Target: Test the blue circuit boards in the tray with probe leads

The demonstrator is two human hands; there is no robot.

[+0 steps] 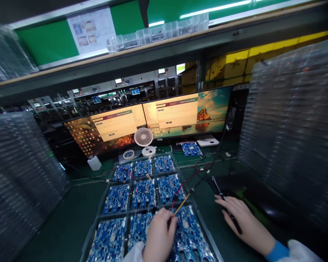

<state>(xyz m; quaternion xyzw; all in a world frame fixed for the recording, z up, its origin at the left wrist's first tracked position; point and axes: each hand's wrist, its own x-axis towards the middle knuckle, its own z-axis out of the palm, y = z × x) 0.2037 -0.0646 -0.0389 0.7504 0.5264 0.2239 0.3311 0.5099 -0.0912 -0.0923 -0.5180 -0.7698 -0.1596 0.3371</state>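
A clear tray (100, 207) in front of me holds several blue circuit boards (143, 193) in rows. My left hand (160, 236) is closed in a pinch on a bundle of red and yellow wires (182, 203), over the front middle board. The wires run back and to the right across the tray. My right hand (242, 220) lies on the green mat right of the tray, fingers curled over a thin black pen-like tool (218, 189) that points away from me.
Tall stacks of clear trays stand at the left (19, 174) and right (289, 127). Two monitors (158, 118) face me at the back, with a small white fan (143, 138), a tape roll (128, 154), a white bottle (94, 162) and one loose board (191, 149) before them.
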